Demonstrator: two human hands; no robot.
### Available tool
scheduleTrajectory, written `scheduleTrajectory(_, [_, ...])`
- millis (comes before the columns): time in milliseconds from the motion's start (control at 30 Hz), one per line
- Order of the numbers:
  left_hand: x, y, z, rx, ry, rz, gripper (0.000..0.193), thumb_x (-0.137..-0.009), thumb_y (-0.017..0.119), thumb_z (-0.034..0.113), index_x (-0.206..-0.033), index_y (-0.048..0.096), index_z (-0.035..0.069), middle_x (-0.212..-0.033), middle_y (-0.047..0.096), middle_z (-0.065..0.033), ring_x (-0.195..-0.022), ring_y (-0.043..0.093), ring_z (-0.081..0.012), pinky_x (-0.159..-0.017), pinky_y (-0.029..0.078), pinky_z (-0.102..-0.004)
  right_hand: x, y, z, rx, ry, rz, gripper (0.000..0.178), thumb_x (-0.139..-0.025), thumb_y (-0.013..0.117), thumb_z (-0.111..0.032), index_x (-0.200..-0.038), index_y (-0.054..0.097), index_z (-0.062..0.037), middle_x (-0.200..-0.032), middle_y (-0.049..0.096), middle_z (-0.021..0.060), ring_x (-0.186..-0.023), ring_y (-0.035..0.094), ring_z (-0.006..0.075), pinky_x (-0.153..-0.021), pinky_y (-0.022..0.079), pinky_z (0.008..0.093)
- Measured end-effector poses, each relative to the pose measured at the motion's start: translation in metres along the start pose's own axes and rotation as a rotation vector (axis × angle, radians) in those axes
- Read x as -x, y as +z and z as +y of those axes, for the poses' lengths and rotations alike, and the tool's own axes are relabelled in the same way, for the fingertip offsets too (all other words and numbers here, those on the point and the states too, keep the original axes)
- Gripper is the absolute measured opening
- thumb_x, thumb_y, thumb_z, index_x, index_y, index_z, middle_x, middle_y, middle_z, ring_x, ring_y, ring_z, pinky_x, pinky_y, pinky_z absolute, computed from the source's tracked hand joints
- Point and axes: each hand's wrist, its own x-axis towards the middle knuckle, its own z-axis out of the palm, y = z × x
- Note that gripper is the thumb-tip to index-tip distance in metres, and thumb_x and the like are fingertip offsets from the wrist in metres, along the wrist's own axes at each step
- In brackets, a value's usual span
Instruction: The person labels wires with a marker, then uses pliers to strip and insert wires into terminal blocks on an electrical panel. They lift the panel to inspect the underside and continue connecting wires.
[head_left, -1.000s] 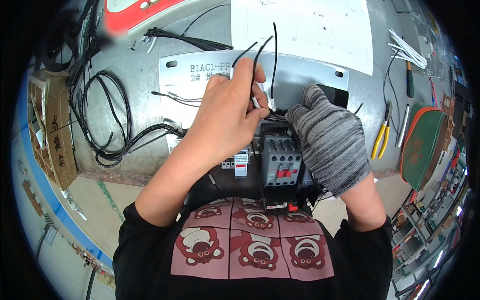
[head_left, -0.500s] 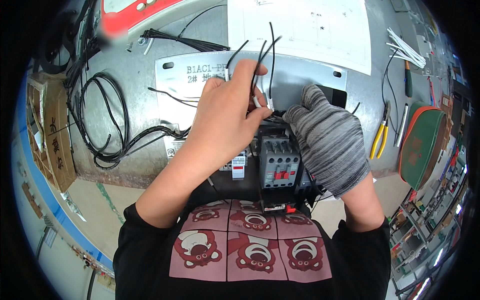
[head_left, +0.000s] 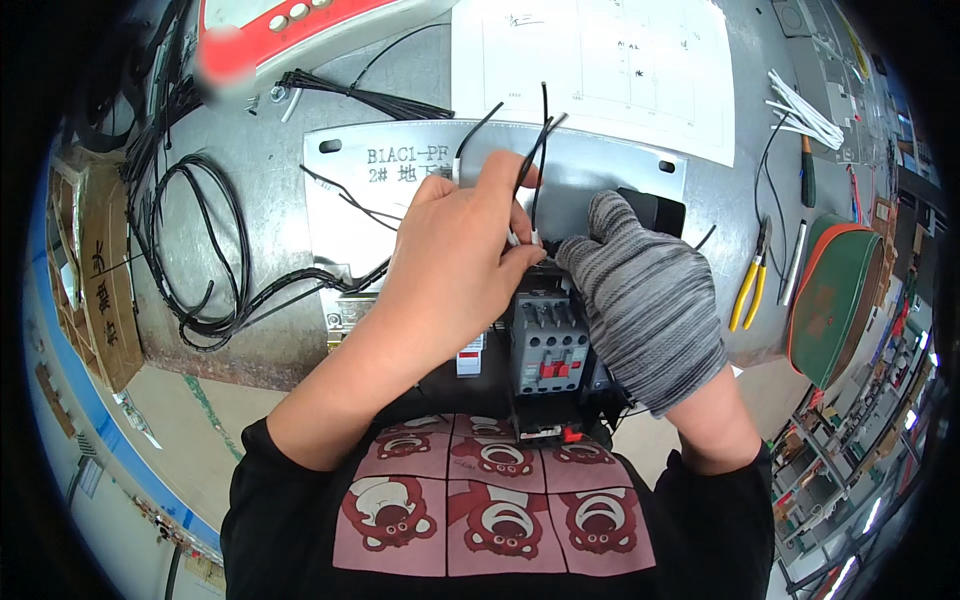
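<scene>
My bare left hand (head_left: 455, 240) pinches black wires (head_left: 543, 150) with white marker sleeves (head_left: 535, 237); their loose ends point up and away. Close beside it, my right hand (head_left: 650, 290), in a grey striped knit glove, is closed at the wires' lower part, its fingertips partly hidden. Just below the hands sits a dark grey contactor (head_left: 549, 345) with red parts on its face. A small white and grey module (head_left: 469, 360) is to its left, partly behind my left forearm. These parts sit along the near side of a metal mounting plate (head_left: 345, 205).
Coiled black cable (head_left: 240, 250) lies at left, near a cardboard box (head_left: 105, 280). Black cable ties (head_left: 375, 98) and a paper diagram (head_left: 590, 70) lie beyond the plate. At right are yellow-handled pliers (head_left: 750, 290), a green pouch (head_left: 835, 300) and white tubes (head_left: 805, 115).
The view has shifted, so the bench and plate sit slightly lower in the picture. Both hands stay together at the wires; the wire ends above my left hand have moved slightly.
</scene>
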Motion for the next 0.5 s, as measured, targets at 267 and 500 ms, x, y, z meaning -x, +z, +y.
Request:
scheduleTrajectory(267, [-0.006, -0.006, -0.004, -0.038, 0.076, -0.101, 0.061, -0.072, 0.071, -0.004, -0.125, 0.043, 0.010, -0.083, 0.061, -0.0090, -0.073, 0.062, -0.0251, -0.068, 0.049, -0.0359, -0.007, -0.009, -0.004, 0.079, 0.051, -0.096, 0.020, -0.077, 0.059, -0.007, -0.095, 0.065, -0.0046, -0.098, 0.060, 0.0149, -0.080, 0.066, 0.0260, -0.065, 0.053, 0.0359])
scheduleTrajectory(500, [-0.005, -0.005, -0.004, -0.032, 0.051, -0.099, 0.061, -0.072, 0.070, -0.007, -0.123, 0.041, 0.006, -0.084, 0.062, -0.0133, -0.077, 0.067, -0.0293, -0.065, 0.051, -0.0375, -0.016, -0.017, 0.000, 0.095, -0.012, -0.167, 0.021, -0.076, 0.059, -0.007, -0.096, 0.064, -0.0041, -0.100, 0.060, 0.0153, -0.080, 0.066, 0.0264, -0.066, 0.053, 0.0362])
